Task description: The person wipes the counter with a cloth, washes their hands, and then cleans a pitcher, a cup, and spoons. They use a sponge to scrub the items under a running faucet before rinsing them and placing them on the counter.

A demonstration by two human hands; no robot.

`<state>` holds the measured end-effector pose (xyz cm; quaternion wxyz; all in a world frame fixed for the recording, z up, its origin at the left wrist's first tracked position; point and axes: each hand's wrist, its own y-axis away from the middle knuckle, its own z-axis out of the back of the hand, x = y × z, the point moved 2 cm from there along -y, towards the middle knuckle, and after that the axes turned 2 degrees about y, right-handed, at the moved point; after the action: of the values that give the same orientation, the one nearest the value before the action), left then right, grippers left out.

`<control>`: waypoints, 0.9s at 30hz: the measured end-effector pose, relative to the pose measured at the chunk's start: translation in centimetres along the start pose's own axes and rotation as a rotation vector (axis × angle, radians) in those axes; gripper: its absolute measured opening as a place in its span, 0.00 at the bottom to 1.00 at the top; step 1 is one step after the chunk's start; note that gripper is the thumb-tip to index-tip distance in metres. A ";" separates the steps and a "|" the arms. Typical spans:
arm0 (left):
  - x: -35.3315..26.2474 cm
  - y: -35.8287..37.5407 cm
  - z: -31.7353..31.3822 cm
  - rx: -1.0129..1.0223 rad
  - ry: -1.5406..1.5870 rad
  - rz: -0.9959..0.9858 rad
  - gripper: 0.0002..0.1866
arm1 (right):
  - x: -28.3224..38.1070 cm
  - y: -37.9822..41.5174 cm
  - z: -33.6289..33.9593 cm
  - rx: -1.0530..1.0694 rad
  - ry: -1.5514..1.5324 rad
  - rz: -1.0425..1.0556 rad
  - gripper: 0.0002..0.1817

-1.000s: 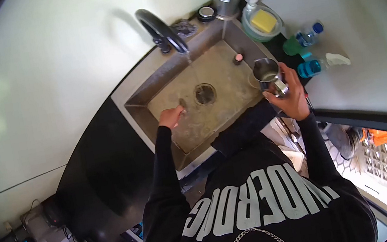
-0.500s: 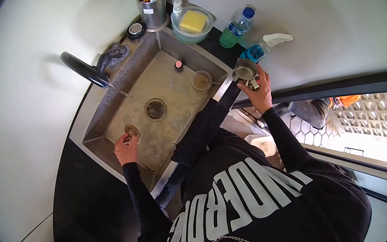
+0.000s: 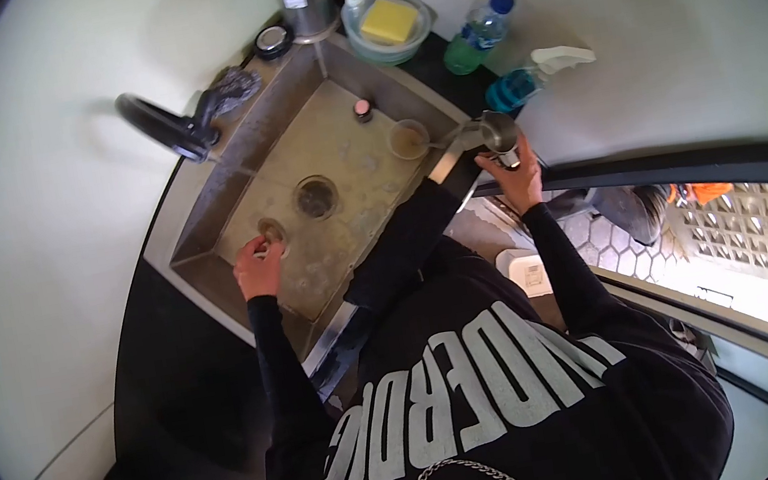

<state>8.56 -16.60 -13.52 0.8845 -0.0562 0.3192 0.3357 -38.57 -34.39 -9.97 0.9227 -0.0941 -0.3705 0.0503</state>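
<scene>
My left hand is low inside the sink, its fingers closed on a small round disc near the sink floor. What kind of disc it is, I cannot make out. Beside it is the round drain. Over the sink's right corner, my right hand grips a small metal milk pitcher from its near side. A cloudy plastic cup and a small dark bottle with a pink cap stand in the sink.
A black faucet arches over the left rim. Behind are a steel canister, a tub with a yellow sponge, a green-liquid bottle and a blue spray bottle. A dark cloth hangs over the front edge.
The pitcher in my right hand has turned, its mouth tipping over. My left hand keeps the disc, shifting slightly up and right in view. The whole view has shifted a little.
</scene>
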 end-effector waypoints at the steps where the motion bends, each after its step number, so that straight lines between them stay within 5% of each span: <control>1: -0.9 0.2 0.2 0.008 0.025 0.011 0.22 | 0.2 -0.2 0.1 0.016 -0.047 -0.009 0.44; 12: -2.2 1.3 -0.1 -0.020 -0.018 0.030 0.22 | 0.3 0.5 1.7 0.109 -0.107 0.060 0.52; 16: -3.0 1.5 0.2 -0.003 -0.036 0.052 0.21 | -0.4 -0.5 6.4 0.384 0.306 0.044 0.48; 18: -3.2 1.7 0.1 -0.008 -0.041 0.053 0.21 | 5.0 -1.9 9.4 1.163 0.410 -0.288 0.38; 19: -3.3 1.9 0.0 0.003 -0.029 0.054 0.21 | 6.6 -2.0 9.5 1.139 0.240 -0.145 0.26; 22: -4.0 2.4 -0.8 0.022 -0.019 0.033 0.20 | 12.8 -4.1 6.5 1.050 -0.083 0.098 0.20; 27: -5.7 3.3 -1.3 -0.022 -0.073 -0.070 0.19 | 15.2 -8.6 -6.5 0.774 0.014 0.367 0.14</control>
<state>2.48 -17.66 -10.73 0.9060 -0.0647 0.2806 0.3101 -22.93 -41.23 -2.51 0.8682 0.1947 -0.2950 0.3483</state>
